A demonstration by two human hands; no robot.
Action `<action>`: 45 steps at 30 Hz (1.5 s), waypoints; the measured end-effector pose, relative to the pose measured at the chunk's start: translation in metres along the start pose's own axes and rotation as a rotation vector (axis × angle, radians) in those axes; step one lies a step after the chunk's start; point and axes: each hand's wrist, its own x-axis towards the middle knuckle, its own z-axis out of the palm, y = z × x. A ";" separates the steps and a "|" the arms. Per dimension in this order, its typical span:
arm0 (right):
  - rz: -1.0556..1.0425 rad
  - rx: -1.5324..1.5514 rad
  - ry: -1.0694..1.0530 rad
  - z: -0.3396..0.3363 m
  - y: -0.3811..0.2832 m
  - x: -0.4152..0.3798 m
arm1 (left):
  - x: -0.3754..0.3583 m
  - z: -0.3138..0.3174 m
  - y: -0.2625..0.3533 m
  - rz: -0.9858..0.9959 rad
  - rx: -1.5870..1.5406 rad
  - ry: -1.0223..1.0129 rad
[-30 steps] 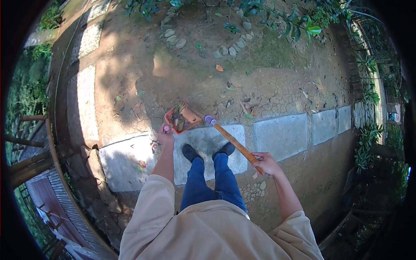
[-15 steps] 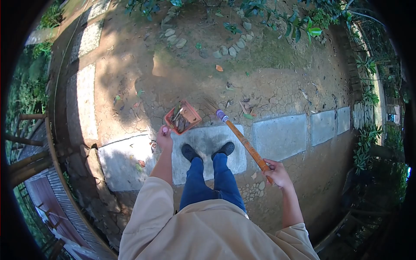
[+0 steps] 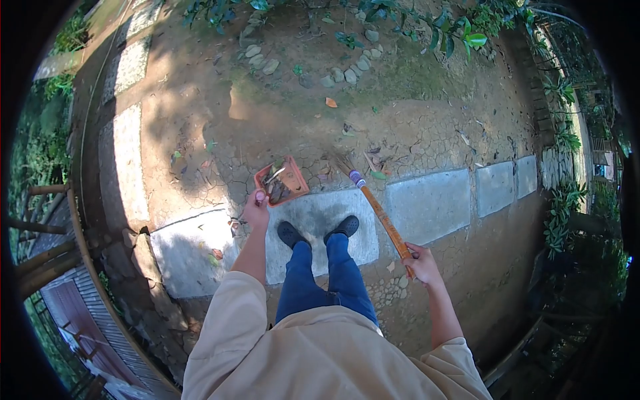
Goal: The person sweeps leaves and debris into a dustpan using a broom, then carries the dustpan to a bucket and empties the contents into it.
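Note:
I stand on a grey paving slab (image 3: 313,217) and look down at my feet. My left hand (image 3: 255,212) grips the pink-tipped handle of an orange dustpan (image 3: 282,180) that rests on the ground just ahead, with dry leaves and twigs in it. My right hand (image 3: 420,260) holds the orange stick of a broom (image 3: 381,215). Its purple collar and thin bristles (image 3: 341,162) touch the cracked earth to the right of the dustpan, near a few fallen leaves (image 3: 378,175).
A row of grey slabs (image 3: 427,203) runs to the right and another row (image 3: 127,160) goes off at the left. Small stones (image 3: 343,75) ring a bed of plants at the top. A corrugated roof and bamboo poles (image 3: 47,253) lie at the lower left.
The broom head has swung right, away from the dustpan, and my right hand has drawn back and down. The dustpan has hardly moved.

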 end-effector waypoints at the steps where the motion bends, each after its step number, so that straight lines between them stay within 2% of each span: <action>1: 0.007 0.022 -0.001 0.003 0.005 0.004 | 0.001 0.003 0.001 -0.010 0.007 -0.009; 4: 0.057 0.016 -0.137 -0.004 0.006 0.004 | 0.003 0.007 0.000 -0.024 0.015 -0.022; 7: 0.119 0.081 -0.181 -0.006 -0.003 -0.020 | 0.007 0.012 -0.003 -0.005 0.008 -0.033; 10: 0.094 0.065 -0.205 -0.003 -0.003 -0.041 | 0.009 0.011 -0.001 0.015 0.034 -0.028; 18: 0.034 0.098 -0.117 -0.004 0.003 -0.054 | 0.009 0.005 0.003 0.037 -0.004 -0.048; 21: 0.024 0.131 -0.052 -0.001 -0.006 -0.048 | 0.009 0.001 0.004 0.055 0.047 -0.046; 24: 0.008 0.135 -0.022 -0.002 -0.008 -0.036 | 0.006 -0.003 0.018 -0.013 0.228 -0.058; 30: -0.042 0.042 -0.002 0.013 -0.008 -0.001 | 0.012 0.008 -0.007 -0.030 0.104 -0.011; 33: -0.124 -0.104 -0.008 0.032 0.018 0.024 | 0.017 0.009 -0.031 -0.009 0.178 0.036; 34: -0.160 -0.160 -0.013 0.039 0.020 0.028 | 0.013 0.007 -0.020 -0.026 0.258 0.043; 37: -0.016 -0.085 -0.161 0.038 0.009 0.013 | 0.004 0.003 0.004 -0.073 0.462 0.052; 39: -0.013 -0.073 -0.182 0.033 0.012 -0.002 | 0.004 0.001 0.008 -0.107 0.556 0.046; 42: -0.011 -0.052 -0.186 0.033 0.021 -0.027 | 0.003 -0.009 0.041 -0.225 0.703 -0.087; 45: -0.010 -0.025 -0.159 0.030 0.029 -0.047 | 0.009 -0.018 0.039 -0.244 0.824 -0.203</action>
